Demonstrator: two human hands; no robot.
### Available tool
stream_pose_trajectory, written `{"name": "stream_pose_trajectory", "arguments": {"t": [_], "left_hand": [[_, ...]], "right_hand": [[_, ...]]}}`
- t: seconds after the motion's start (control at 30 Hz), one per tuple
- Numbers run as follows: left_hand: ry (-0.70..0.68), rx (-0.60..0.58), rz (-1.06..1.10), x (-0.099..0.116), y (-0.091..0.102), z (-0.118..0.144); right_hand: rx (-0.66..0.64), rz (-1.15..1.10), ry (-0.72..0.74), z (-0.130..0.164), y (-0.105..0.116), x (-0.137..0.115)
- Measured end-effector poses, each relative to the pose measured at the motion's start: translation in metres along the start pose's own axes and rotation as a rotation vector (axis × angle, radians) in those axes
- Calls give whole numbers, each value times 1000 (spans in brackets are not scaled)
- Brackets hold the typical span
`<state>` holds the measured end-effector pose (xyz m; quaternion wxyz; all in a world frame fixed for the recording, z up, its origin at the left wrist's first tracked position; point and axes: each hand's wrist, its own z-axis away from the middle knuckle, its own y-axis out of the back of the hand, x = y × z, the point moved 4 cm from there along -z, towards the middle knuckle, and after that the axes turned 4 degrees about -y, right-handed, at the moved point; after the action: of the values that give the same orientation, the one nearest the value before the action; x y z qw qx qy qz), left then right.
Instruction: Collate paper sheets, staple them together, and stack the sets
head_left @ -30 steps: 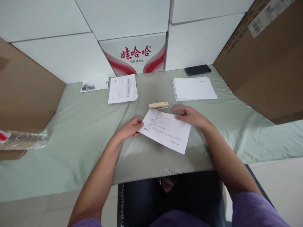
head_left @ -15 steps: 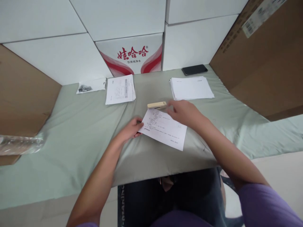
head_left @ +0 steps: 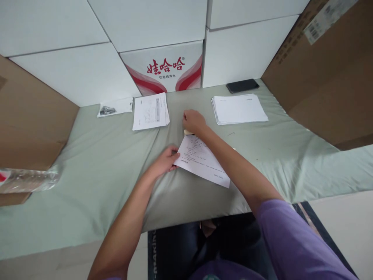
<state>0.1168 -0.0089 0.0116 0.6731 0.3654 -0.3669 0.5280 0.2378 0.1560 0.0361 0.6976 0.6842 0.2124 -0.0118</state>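
Out at nine o'clock from the printed paper (head_left: 198,161) in front of me, a clear plastic bottle (head_left: 32,181) lies on its side by a brown carton (head_left: 35,120). At ten o'clock a clear bag (head_left: 116,105) with dark bits inside rests just beside a stack of printed sheets (head_left: 150,112). At eleven, behind that stack, stands a white box with red lettering (head_left: 163,68).

My left hand (head_left: 167,160) is at nine o'clock, pinching the paper's left edge. The paper lies slantwise on the green cloth (head_left: 116,163), and my right forearm crosses above it. At twelve o'clock a cream stapler (head_left: 188,132) shows only a sliver beneath my right hand (head_left: 194,121); the fingers are curled, but I can't tell whether they grip it or merely press, nor whether the paper's corner is inside.

At one o'clock sits another paper stack (head_left: 239,109), with a dark phone (head_left: 242,86) just beyond it.
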Motion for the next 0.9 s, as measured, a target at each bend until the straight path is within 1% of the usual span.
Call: {"name": "stream_pose_trajectory", "arguments": {"t": [0.2,0.33,0.47,0.57,0.77,0.9], "left_hand": [[18,18,12,1,0,-1],[9,16,35,3,-1,0],[31,26,14,4,-2,2],[32,24,4,6,-3,1],[43,18,-13,6,-1,0],[36,15,-20,4,-1,0]], "right_hand": [[14,-26,-32,5,-7,4],[7,14,-40,6,-7,1],[-29,69,-35,7,-8,-3],[-33,102,-23,6,-9,-5],[1,141,-47,7,-9,-10],[58,175,-15,12,-8,-16]]}}
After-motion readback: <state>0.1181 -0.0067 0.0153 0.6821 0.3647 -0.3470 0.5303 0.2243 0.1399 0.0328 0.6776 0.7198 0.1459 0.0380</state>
